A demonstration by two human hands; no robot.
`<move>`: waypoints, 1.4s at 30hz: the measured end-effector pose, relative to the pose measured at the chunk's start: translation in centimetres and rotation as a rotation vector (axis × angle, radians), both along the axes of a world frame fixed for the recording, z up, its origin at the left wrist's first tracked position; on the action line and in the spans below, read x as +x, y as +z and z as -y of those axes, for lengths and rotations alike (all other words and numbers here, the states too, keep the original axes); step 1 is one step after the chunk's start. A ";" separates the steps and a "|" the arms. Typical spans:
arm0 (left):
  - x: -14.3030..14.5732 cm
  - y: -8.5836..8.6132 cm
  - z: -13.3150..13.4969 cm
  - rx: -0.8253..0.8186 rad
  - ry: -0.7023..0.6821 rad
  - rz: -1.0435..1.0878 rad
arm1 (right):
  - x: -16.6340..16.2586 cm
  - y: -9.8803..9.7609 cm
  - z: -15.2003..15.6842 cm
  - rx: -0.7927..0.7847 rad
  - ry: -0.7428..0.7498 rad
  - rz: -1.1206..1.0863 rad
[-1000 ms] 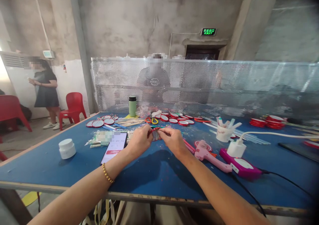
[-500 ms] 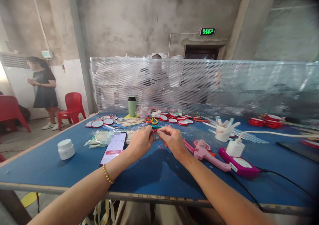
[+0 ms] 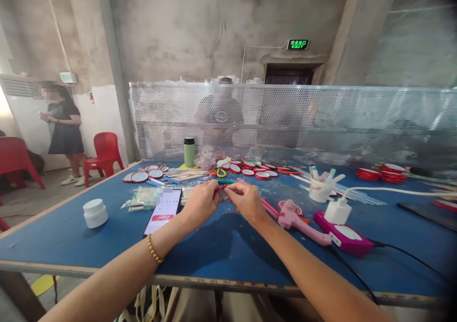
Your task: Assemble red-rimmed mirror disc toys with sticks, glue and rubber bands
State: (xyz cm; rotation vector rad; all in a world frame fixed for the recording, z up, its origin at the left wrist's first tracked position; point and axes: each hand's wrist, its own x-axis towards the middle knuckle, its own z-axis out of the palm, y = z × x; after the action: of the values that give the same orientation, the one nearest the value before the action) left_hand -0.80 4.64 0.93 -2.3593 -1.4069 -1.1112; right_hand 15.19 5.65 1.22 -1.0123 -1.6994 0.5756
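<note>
My left hand (image 3: 203,200) and my right hand (image 3: 245,199) meet over the middle of the blue table (image 3: 214,260). Between their fingertips is a small red piece (image 3: 222,187), mostly covered by the fingers, so its kind does not show. Both hands are closed in a pinch on it. Left of my left hand lies a phone (image 3: 162,217) with a lit screen. A pink glue gun (image 3: 302,224) rests to the right of my right hand. Just beyond the hands are yellow-handled pliers (image 3: 221,173) and several red-rimmed round discs (image 3: 248,172).
A white jar (image 3: 95,213) stands at left, a green bottle (image 3: 189,151) at the back. On the right are a cup of pens (image 3: 319,190) and a magenta power strip (image 3: 344,234) with cables. A perforated metal screen (image 3: 321,122) closes the far side; a person sits behind it.
My right fingers have shifted very slightly around the small red piece. Both hands otherwise keep their place, and the table things lie as before.
</note>
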 end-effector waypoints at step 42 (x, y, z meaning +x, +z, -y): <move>-2.3 1.1 -2.0 -0.495 -0.485 0.451 | 2.2 1.3 0.0 0.023 0.243 0.117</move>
State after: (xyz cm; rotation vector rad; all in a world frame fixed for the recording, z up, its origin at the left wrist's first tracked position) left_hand -3.15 6.67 1.99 -3.0585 -1.3989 -1.6653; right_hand 17.37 5.62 2.49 -0.8422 -1.9448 0.6616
